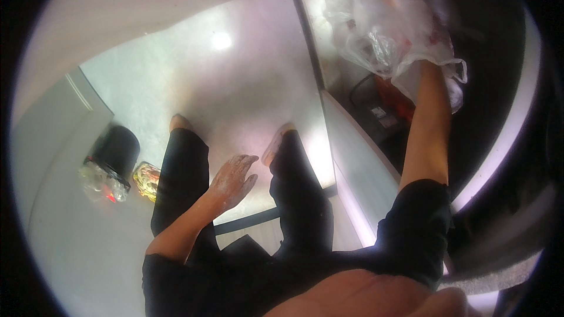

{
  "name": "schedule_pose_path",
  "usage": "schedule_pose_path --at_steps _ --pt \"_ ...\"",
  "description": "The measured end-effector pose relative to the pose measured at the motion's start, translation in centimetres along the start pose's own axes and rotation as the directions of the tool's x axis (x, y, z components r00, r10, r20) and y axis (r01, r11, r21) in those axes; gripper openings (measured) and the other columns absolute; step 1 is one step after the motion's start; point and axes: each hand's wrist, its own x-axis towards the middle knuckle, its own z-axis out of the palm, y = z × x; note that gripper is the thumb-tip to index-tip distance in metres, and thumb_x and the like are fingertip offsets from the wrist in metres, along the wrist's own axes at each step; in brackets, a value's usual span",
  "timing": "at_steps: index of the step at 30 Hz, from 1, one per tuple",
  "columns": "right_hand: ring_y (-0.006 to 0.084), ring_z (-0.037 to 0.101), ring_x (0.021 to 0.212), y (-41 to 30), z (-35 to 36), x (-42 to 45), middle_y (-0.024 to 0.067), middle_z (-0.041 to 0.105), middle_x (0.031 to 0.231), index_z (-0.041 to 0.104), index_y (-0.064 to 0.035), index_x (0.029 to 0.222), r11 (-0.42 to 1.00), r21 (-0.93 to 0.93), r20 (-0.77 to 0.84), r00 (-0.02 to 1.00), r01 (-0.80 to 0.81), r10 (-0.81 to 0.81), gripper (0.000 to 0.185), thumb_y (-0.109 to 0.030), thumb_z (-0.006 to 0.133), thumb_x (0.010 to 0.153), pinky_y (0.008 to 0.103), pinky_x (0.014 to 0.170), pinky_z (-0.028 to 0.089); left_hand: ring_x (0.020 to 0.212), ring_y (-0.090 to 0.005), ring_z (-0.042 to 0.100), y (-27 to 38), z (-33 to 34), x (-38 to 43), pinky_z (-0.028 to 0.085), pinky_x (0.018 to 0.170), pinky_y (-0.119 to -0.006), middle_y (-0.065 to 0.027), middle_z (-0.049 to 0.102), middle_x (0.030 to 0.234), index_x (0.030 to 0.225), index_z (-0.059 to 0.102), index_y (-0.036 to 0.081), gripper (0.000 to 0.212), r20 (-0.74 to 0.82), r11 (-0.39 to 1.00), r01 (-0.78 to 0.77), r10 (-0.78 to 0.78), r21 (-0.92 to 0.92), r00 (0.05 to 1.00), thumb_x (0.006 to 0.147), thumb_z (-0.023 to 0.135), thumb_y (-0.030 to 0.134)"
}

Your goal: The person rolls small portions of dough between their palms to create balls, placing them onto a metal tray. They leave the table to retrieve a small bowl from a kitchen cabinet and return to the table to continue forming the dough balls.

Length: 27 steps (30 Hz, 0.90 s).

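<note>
My left hand (233, 180) hangs over the floor between my knees, dusted with white powder. Its fingers are slightly apart and hold nothing. On the other side, my right forearm (427, 132) reaches into a dark recess. The right hand disappears behind or inside a bunch of white and clear plastic bags (383, 31); its fingers are hidden, so I cannot see whether they grip anything. A handle loop of one bag stands out beside my wrist. Under the bags lies something red-orange (392, 92), partly covered.
A pale panel (361, 149) edges the recess near my right knee. To the left, a black bin (116, 149) has clear plastic (105, 180) at its end, with a yellow patterned packet (147, 180) beside it. Pale glossy floor (246, 75) shows around my feet.
</note>
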Motion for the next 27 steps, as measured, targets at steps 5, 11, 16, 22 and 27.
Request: schedule_pose_path --at_steps 5,11,16,22,27 --pt "0.0246 0.062 0.097 0.4 0.9 0.7 0.012 0.065 0.102 0.063 -0.0013 0.101 1.0 0.009 -0.012 1.0 -0.007 0.008 0.024 -0.022 0.057 0.089 0.0353 0.082 0.049 0.122 -0.0368 0.046 1.5 -2.7 -1.2 0.035 0.106 -0.045 -0.0203 0.05 0.13 0.131 0.047 0.004 0.043 0.024 1.0 -0.018 0.018 0.014 1.0 0.091 0.057 0.017" --pt "0.0244 0.062 0.096 0.5 0.8 1.2 0.0116 0.064 0.101 0.063 -0.0017 0.1 1.0 0.028 -0.012 1.0 -0.007 0.008 0.024 -0.022 0.057 0.089 0.0353 0.081 0.049 0.121 -0.0371 0.047 1.7 -3.2 -0.7 0.036 0.106 -0.046 -0.021 0.051 0.13 0.131 0.047 0.004 0.044 0.024 0.998 -0.062 0.063 -0.01 0.998 0.091 0.058 0.017" --pt "0.0243 0.062 0.095 0.9 0.5 0.9 0.0113 0.064 0.1 0.063 -0.002 0.1 0.999 0.037 -0.006 1.0 -0.006 0.006 0.023 -0.022 0.057 0.089 0.0353 0.08 0.049 0.123 -0.0366 0.047 1.7 -3.1 -0.2 0.035 0.106 -0.047 -0.0214 0.051 0.13 0.132 0.047 0.004 0.044 0.031 0.998 -0.051 0.049 0.034 0.998 0.092 0.057 0.019" --pt "0.0242 0.061 0.094 1.1 0.3 0.5 0.011 0.064 0.099 0.063 -0.0023 0.1 0.999 0.047 0.005 1.0 -0.004 0.004 0.022 -0.021 0.057 0.09 0.0353 0.08 0.049 0.125 -0.0368 0.045 0.5 -1.7 -0.3 0.034 0.108 -0.046 -0.0217 0.05 0.131 0.133 0.047 0.004 0.045 0.055 1.0 0.006 -0.006 -0.003 0.998 0.092 0.057 0.02" --pt "0.0241 0.061 0.093 0.8 0.8 -0.6 0.0107 0.064 0.099 0.062 -0.0026 0.099 0.998 0.06 0.024 1.0 -0.004 0.002 0.022 -0.021 0.057 0.09 0.0353 0.079 0.049 0.126 -0.0367 0.045 0.9 -1.4 -0.2 0.033 0.109 -0.045 -0.0214 0.049 0.133 0.133 0.047 0.004 0.045 0.115 1.0 0.024 -0.024 -0.004 0.993 0.093 0.056 0.021"
